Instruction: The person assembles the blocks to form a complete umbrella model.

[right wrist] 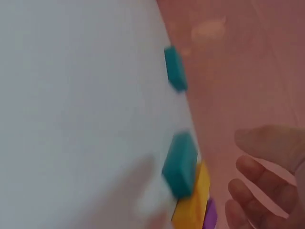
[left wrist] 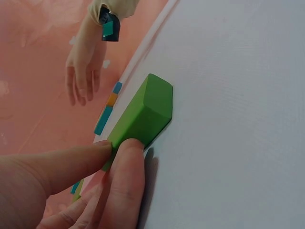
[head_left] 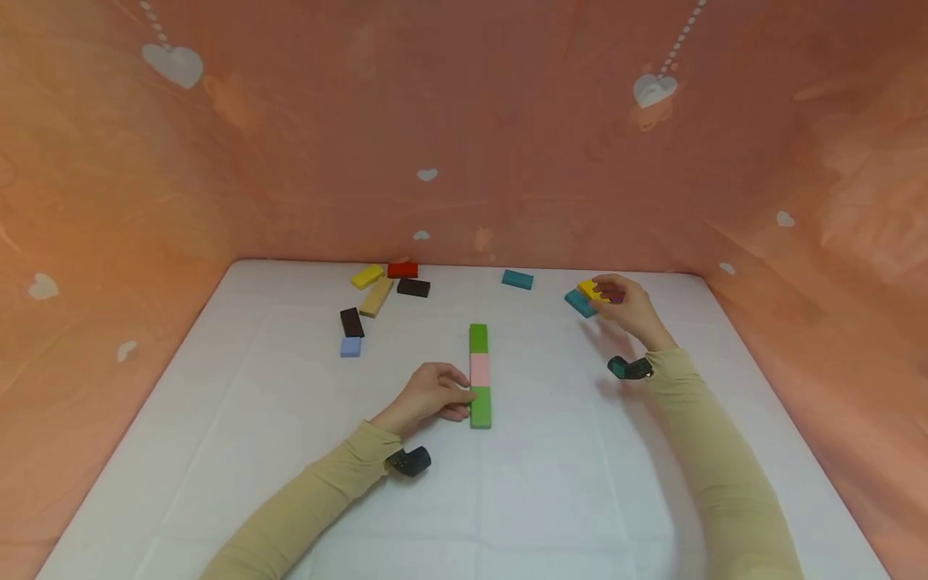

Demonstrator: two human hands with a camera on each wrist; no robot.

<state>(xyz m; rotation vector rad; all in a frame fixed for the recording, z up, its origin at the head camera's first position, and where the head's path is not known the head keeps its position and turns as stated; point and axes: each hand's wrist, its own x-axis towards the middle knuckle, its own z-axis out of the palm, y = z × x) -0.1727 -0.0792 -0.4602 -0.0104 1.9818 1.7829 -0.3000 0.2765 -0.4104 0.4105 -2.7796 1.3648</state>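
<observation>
My left hand rests beside a straight row of blocks, its fingertips touching the left side of the near green block. Beyond that lie a pink block and another green block, end to end. In the left wrist view the fingers press along the green block. At the far right, my right hand hovers over a small group: a teal block, a yellow block and a purple block, partly covered by fingers. The right wrist view shows nothing between the spread fingers.
A lone teal block lies by the back edge. At the back left are a yellow block, a red block, a tan block, black blocks and a light blue block. Patterned cloth surrounds the white table.
</observation>
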